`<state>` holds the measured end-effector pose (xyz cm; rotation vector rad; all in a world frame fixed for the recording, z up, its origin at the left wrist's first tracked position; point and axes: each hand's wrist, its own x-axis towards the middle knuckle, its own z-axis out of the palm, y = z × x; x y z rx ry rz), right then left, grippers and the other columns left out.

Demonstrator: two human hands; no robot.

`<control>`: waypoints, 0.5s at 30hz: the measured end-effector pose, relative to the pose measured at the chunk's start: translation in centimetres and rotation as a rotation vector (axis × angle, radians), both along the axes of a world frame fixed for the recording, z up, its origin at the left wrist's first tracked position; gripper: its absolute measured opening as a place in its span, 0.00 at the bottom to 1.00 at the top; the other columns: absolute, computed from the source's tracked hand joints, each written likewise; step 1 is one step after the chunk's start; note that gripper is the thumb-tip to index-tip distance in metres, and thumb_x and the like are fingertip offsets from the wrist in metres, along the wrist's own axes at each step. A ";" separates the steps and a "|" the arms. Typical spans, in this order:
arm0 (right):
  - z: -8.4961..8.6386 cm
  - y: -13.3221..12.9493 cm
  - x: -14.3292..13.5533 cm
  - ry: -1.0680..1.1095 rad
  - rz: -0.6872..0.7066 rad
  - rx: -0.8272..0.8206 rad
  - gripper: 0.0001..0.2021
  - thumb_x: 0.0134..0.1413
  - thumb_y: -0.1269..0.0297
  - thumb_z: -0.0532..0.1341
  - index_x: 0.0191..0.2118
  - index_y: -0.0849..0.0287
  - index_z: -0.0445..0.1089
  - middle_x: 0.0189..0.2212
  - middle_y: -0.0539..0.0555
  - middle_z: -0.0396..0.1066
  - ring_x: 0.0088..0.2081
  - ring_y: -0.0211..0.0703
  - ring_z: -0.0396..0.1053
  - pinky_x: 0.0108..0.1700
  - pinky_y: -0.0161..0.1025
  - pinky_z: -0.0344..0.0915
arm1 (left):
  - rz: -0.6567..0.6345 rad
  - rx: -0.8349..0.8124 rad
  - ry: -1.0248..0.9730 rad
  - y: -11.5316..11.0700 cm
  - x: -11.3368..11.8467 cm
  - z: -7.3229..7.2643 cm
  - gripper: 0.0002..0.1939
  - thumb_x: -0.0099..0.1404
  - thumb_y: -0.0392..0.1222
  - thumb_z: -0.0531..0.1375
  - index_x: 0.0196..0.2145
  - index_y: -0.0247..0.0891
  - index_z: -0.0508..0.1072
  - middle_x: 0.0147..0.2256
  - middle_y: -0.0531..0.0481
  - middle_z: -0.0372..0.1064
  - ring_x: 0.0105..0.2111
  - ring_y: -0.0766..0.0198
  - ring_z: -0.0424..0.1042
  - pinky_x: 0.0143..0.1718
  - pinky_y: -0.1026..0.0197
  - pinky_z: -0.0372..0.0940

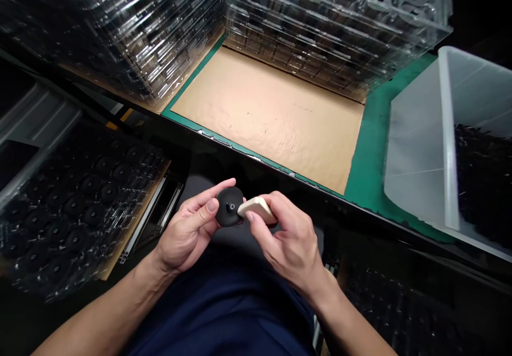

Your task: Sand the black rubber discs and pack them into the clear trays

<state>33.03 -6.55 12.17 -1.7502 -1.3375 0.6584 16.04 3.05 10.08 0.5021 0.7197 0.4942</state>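
Black disc: the round, dull black disc with a small central stub (224,217) was pinched by the left hand (184,233), thumb against fingers.
Cream block: the flat-sided, cream-coloured block (258,207) was pinched in the right hand (294,239).
Block to disc: it lay just right of the stub, long axis roughly crosswise, tip pointing stubward; I couldn't tell whether they touched.

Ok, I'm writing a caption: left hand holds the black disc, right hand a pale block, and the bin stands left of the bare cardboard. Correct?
No: in the head view the bin stands right of the bare cardboard. The left hand holds the black disc, the right hand a pale block.
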 end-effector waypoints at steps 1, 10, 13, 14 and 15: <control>-0.2 -0.1 0.0 -0.052 -0.028 0.030 0.03 0.66 0.68 0.61 0.40 0.58 0.73 0.30 0.48 0.65 0.30 0.35 0.62 0.35 0.36 0.60 | -0.007 -0.010 0.014 0.0 0.0 -0.1 0.21 0.68 0.45 0.68 0.57 0.41 0.80 0.46 0.43 0.82 0.42 0.59 0.81 0.48 0.60 0.77; -0.5 -0.3 0.7 -0.217 0.041 -0.021 0.07 0.67 0.68 0.58 0.35 0.58 0.68 0.30 0.48 0.61 0.29 0.36 0.58 0.34 0.38 0.55 | -0.145 -0.085 0.110 0.4 0.2 -0.5 0.21 0.68 0.50 0.67 0.53 0.35 0.82 0.39 0.41 0.80 0.32 0.58 0.79 0.29 0.60 0.78; -0.3 -0.4 0.7 -0.079 0.110 -0.073 0.08 0.65 0.68 0.59 0.32 0.57 0.65 0.27 0.46 0.60 0.27 0.34 0.58 0.31 0.37 0.54 | -0.134 -0.100 0.115 0.5 0.3 -0.5 0.20 0.68 0.50 0.67 0.52 0.35 0.82 0.39 0.41 0.80 0.33 0.58 0.78 0.29 0.59 0.78; -0.3 -0.5 0.7 -0.044 0.137 -0.085 0.09 0.65 0.68 0.59 0.31 0.57 0.63 0.27 0.46 0.60 0.27 0.34 0.57 0.31 0.36 0.54 | -0.137 -0.102 0.111 0.5 0.4 -0.6 0.20 0.68 0.50 0.67 0.52 0.34 0.83 0.38 0.42 0.80 0.33 0.59 0.78 0.29 0.59 0.78; -0.2 -0.5 0.7 -0.047 0.138 -0.083 0.10 0.65 0.68 0.59 0.31 0.57 0.63 0.27 0.46 0.59 0.27 0.34 0.57 0.31 0.37 0.53 | -0.150 -0.103 0.103 0.5 0.4 -0.6 0.20 0.68 0.50 0.67 0.51 0.34 0.83 0.38 0.42 0.80 0.32 0.59 0.78 0.28 0.60 0.78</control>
